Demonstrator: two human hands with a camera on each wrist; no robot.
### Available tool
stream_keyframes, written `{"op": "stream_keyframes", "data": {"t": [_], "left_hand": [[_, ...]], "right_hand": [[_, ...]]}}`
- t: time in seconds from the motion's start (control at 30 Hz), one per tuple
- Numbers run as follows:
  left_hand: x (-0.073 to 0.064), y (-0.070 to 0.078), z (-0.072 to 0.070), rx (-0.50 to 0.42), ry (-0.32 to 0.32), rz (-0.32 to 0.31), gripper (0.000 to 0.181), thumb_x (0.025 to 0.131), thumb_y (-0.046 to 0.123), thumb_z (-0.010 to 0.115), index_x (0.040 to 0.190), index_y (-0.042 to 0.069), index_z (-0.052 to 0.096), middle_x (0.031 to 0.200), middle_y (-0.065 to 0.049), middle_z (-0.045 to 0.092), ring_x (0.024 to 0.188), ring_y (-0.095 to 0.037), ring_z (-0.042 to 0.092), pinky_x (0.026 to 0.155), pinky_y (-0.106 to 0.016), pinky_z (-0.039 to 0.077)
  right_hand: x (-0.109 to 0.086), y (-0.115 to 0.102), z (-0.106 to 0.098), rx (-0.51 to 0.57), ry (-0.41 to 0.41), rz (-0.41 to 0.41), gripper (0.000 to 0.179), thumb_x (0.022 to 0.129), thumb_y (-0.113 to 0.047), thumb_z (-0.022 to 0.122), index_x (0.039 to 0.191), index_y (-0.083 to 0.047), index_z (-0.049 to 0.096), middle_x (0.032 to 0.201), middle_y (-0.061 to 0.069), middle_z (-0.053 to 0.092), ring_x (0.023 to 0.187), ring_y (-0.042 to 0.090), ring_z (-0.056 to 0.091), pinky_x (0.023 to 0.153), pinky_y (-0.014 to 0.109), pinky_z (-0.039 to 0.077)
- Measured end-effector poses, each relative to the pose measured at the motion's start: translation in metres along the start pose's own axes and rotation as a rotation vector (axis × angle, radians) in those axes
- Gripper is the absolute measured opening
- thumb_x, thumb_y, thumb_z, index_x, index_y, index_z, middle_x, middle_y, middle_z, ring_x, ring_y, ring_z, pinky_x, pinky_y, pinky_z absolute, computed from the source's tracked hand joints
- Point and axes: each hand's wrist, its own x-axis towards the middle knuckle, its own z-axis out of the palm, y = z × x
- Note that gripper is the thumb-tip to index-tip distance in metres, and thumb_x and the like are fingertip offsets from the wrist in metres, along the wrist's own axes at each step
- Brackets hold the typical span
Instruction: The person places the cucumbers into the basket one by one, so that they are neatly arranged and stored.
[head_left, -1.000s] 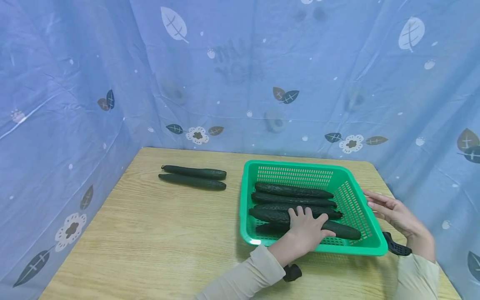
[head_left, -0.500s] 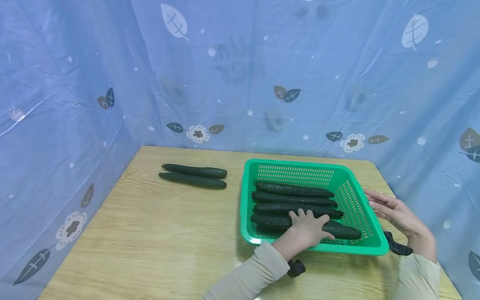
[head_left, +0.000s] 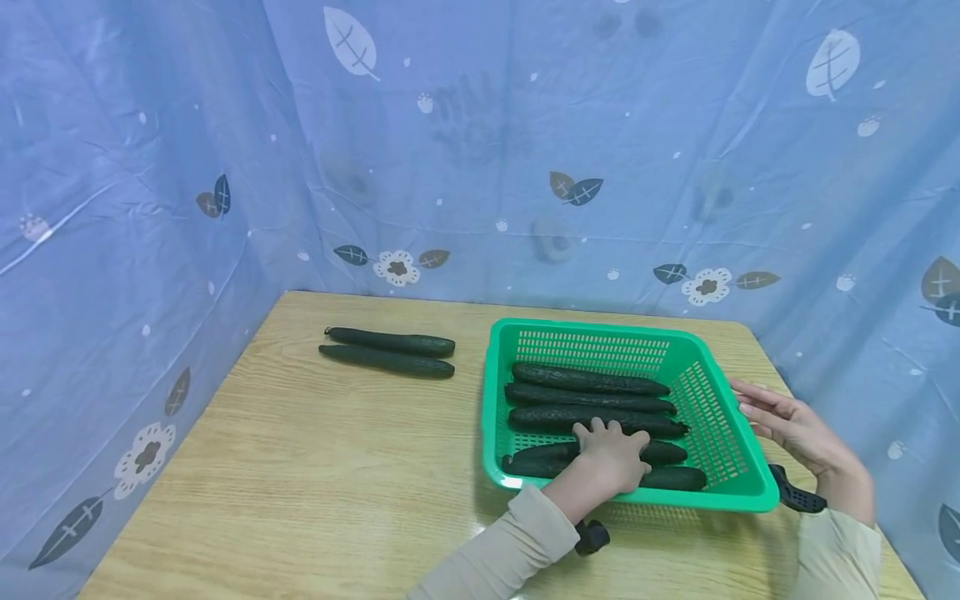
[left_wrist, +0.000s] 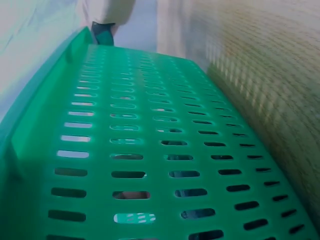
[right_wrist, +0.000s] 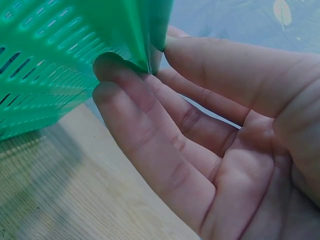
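Head view: a blue leaf-and-flower printed curtain closes in the back and sides of a wooden bench. On the right half of the bench stands a green slotted plastic basket holding five dark green cucumbers, laid side by side along its length. The left hand reaches over the near rim and lies on the two nearest cucumbers, fingers curved over the upper one; whether this grip truly clasps it cannot be told from here. The right hand is at the basket's right rim with the fingers straight, an open grip; the right wrist view shows its fingertips touching the basket's corner edge, palm turned toward the green wall. Two more cucumbers lie parallel and just beside each other on the bench, well apart from the basket to its left. The left wrist view shows only the basket's slotted outer wall and bench grain next to it. Both forearms wear beige sleeves, with black wrist mounts near the cuffs.
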Motion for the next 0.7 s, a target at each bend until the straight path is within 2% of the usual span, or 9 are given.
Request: {"op": "stream_keyframes", "data": {"t": [0.17,0.3,0.57,0.7], "left_hand": [[-0.003,-0.004,0.004,0.03,0.078,0.02,0.037,0.093,0.056,0.035,0.13,0.051,0.038,0.13,0.01,0.046,0.123,-0.019,0.041,0.1,-0.043,0.032],[-0.007,-0.009,0.006,0.065,0.169,0.036,0.039,0.094,0.056,0.032,0.133,0.049,0.037,0.129,0.01,0.048,0.122,-0.02,0.043,0.1,-0.043,0.033],[-0.013,-0.025,0.01,0.107,0.38,0.093,0.033,0.095,0.053,0.037,0.122,0.039,0.049,0.11,0.007,0.056,0.104,-0.02,0.049,0.091,-0.042,0.037],[-0.018,-0.034,0.012,0.126,0.452,0.123,0.03,0.094,0.053,0.039,0.116,0.036,0.052,0.103,0.008,0.056,0.097,-0.018,0.049,0.087,-0.04,0.037]], "right_hand": [[-0.001,0.001,0.0,-0.01,-0.002,0.002,0.046,0.1,-0.002,0.036,0.145,-0.004,0.028,0.128,-0.025,0.048,0.111,-0.01,0.05,0.083,0.013,0.045],[-0.001,0.001,-0.001,-0.014,0.002,0.001,0.046,0.099,-0.002,0.036,0.145,-0.004,0.029,0.128,-0.026,0.047,0.111,-0.01,0.05,0.083,0.012,0.045],[0.0,0.001,-0.001,-0.013,-0.003,-0.017,0.046,0.099,0.0,0.035,0.145,-0.003,0.028,0.13,-0.026,0.047,0.111,-0.009,0.05,0.083,0.014,0.046],[0.0,0.003,-0.001,-0.018,-0.016,-0.022,0.047,0.099,0.0,0.034,0.145,-0.001,0.025,0.132,-0.026,0.045,0.113,-0.01,0.048,0.083,0.013,0.045]]}}
